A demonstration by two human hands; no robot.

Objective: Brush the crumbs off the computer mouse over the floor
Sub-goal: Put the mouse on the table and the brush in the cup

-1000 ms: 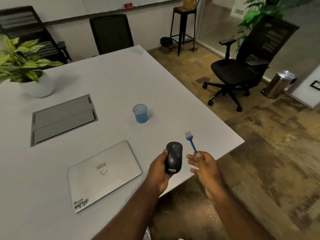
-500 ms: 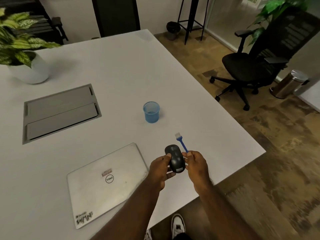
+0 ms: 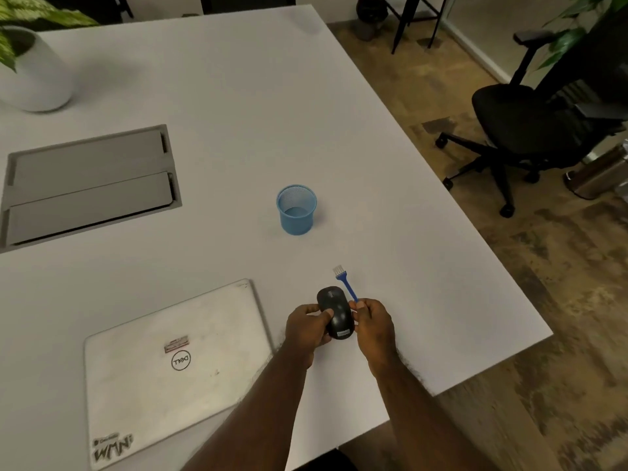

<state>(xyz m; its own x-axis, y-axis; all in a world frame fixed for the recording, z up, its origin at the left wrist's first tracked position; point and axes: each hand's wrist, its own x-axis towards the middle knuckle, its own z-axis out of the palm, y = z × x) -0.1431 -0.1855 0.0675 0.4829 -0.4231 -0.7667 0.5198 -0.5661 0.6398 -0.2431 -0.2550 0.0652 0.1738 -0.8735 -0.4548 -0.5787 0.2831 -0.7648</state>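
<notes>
A black computer mouse with a small white label at its near end is held over the white table, buttons up. My left hand grips its left side. My right hand touches its right side while pinching the handle of a small blue brush. The brush points away from me, its pale bristles up and clear of the mouse. No crumbs show on the mouse.
A blue mesh cup stands beyond the hands. A closed silver laptop lies to the left. A grey cable hatch and a potted plant sit farther left. The wooden floor and a black office chair are to the right.
Both hands have moved from beyond the table's edge back over the tabletop. The right hand with the brush has closed in against the mouse. My view has tilted down.
</notes>
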